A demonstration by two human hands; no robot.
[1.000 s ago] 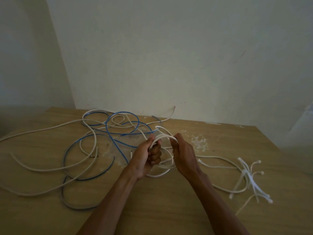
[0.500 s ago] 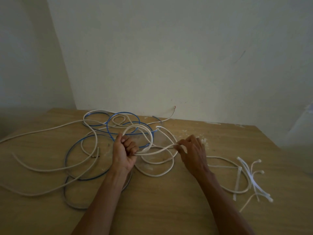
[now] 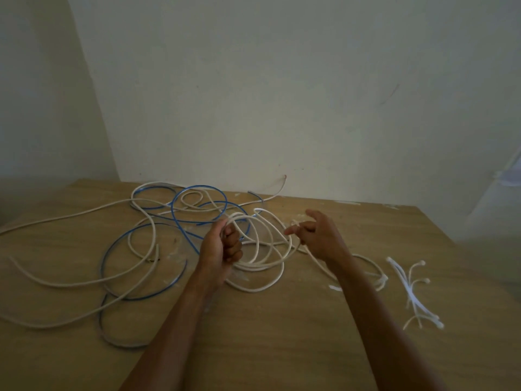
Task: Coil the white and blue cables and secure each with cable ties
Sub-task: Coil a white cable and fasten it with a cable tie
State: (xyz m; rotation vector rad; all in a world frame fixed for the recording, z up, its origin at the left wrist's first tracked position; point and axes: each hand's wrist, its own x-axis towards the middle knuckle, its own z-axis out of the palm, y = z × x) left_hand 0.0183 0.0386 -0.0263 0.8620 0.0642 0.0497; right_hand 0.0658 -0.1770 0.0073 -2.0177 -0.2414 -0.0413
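A long white cable sprawls over the wooden table, tangled with a blue cable at the back left. My left hand is closed in a fist on several loops of the white cable, which stand up to its right. My right hand is just right of those loops, thumb raised and index finger stretched out; a white strand runs through its curled lower fingers and on to the right. A bunch of white cable ties lies loose on the table at the right.
A plain wall rises right behind the table's far edge. Loose cable runs off the table's left side. White flecks mark the tabletop near the hands.
My left hand has come back to the right and gathered another white loop. My right hand has moved right along the strand and loosened its pinch.
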